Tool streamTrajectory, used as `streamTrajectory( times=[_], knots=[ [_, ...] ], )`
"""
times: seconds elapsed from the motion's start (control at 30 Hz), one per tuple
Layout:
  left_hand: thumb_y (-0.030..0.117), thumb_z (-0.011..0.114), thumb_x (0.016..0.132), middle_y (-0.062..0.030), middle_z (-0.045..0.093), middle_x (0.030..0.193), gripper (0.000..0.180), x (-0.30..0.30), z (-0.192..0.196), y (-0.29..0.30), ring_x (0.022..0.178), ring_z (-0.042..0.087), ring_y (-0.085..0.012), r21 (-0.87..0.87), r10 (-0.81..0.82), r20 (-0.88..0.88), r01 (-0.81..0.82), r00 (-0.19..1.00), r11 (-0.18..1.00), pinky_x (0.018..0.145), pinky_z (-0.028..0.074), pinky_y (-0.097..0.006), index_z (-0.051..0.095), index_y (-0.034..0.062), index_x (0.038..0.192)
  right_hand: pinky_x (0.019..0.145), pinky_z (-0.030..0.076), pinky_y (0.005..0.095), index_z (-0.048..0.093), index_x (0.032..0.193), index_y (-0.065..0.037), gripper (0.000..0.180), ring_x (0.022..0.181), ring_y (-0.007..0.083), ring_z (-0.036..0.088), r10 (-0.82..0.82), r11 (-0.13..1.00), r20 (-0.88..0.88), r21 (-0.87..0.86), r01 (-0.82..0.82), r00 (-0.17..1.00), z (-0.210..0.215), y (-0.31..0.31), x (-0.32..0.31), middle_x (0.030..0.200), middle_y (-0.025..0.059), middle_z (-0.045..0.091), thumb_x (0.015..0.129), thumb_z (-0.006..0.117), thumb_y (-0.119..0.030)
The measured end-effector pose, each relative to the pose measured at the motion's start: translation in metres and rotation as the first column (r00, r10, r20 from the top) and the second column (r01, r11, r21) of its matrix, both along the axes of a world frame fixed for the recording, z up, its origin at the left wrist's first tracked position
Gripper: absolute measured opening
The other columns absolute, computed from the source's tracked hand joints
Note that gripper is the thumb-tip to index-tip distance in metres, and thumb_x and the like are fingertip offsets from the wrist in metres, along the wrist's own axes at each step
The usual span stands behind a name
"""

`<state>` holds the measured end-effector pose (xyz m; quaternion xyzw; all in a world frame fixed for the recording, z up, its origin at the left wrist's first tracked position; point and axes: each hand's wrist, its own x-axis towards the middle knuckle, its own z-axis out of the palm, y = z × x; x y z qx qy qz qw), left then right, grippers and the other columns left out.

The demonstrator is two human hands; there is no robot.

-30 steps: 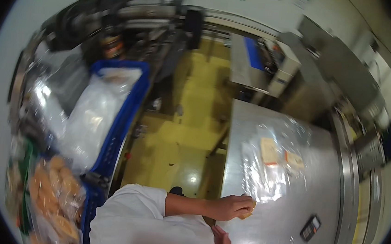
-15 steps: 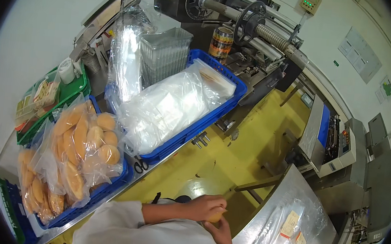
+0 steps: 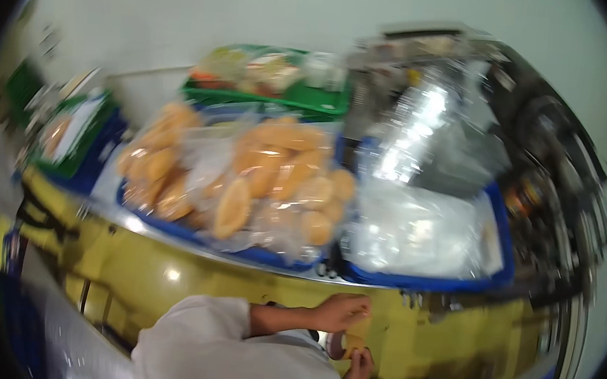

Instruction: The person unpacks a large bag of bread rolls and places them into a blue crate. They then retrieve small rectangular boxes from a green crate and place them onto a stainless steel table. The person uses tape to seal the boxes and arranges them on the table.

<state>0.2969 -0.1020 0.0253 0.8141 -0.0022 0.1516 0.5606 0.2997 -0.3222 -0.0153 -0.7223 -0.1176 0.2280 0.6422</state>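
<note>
My right hand point(image 3: 358, 367) grips what looks like a small roll of tan tape point(image 3: 353, 344) from below, low in the middle of the view. Just above it my left hand point(image 3: 343, 313) is closed, fingers pinched together. A yellowish strip point(image 3: 359, 326) seems to run between the roll and the left fingertips. Motion blur softens these details. Both hands are in front of the table, apart from the bagged bread rolls point(image 3: 277, 162) in a blue crate point(image 3: 279, 259).
Clear plastic bags point(image 3: 415, 232) lie in a second blue crate point(image 3: 440, 282). Behind stands a green tray point(image 3: 325, 105) with packed food and white rolls. Metal machinery point(image 3: 556, 190) fills the right side. Another person point(image 3: 4, 185) is at the far left. The table edge point(image 3: 190, 248) runs beyond my hands.
The view has swung left, so the bread crate is now straight ahead. My hands have drawn a little apart, left above right, and the yellowish strip shows between them.
</note>
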Motion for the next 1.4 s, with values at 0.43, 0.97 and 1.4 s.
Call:
streamTrajectory(
  times=[0.43, 0.97, 1.4],
  knots=[
    [0.012, 0.061, 0.095, -0.0104, 0.06, 0.09, 0.011, -0.054, -0.008, -0.008, 0.088, 0.061, -0.0341, -0.041, 0.21, -0.042, -0.212, 0.977, 0.976, 0.075, 0.047, -0.044, 0.051, 0.0071, 0.097, 0.072, 0.047, 0.0305, 0.061, 0.111, 0.002, 0.027, 0.077, 0.0177, 0.058, 0.163, 0.977, 0.07, -0.149, -0.151, 0.984, -0.023, -0.016, 0.003, 0.09, 0.01, 0.065, 0.093, 0.056, -0.017],
    [0.018, 0.07, 0.089, -0.0122, 0.056, 0.087, 0.023, -0.098, 0.007, 0.043, 0.082, 0.06, -0.0326, 0.071, 0.204, 0.054, -0.207, 0.978, 0.976, 0.072, 0.048, -0.043, 0.052, 0.0053, 0.097, 0.061, 0.042, 0.0227, 0.06, 0.085, -0.003, 0.009, 0.066, 0.0073, 0.054, 0.067, 0.996, 0.245, 0.048, -0.081, 0.967, 0.006, 0.072, -0.021, 0.074, 0.0018, 0.06, 0.091, 0.066, -0.007],
    [0.01, 0.06, 0.088, -0.0096, 0.056, 0.091, 0.011, -0.036, 0.066, 0.094, 0.083, 0.061, -0.0298, 0.366, -0.363, 0.325, 0.237, 0.874, 0.9, 0.065, 0.051, -0.041, 0.057, 0.0048, 0.097, 0.106, 0.041, 0.0399, 0.058, 0.128, -0.003, 0.055, 0.124, 0.0299, 0.056, 0.127, 0.991, 0.311, -0.013, -0.13, 0.942, 0.027, 0.127, -0.001, 0.133, 0.015, 0.059, 0.078, 0.08, -0.007]
  ],
)
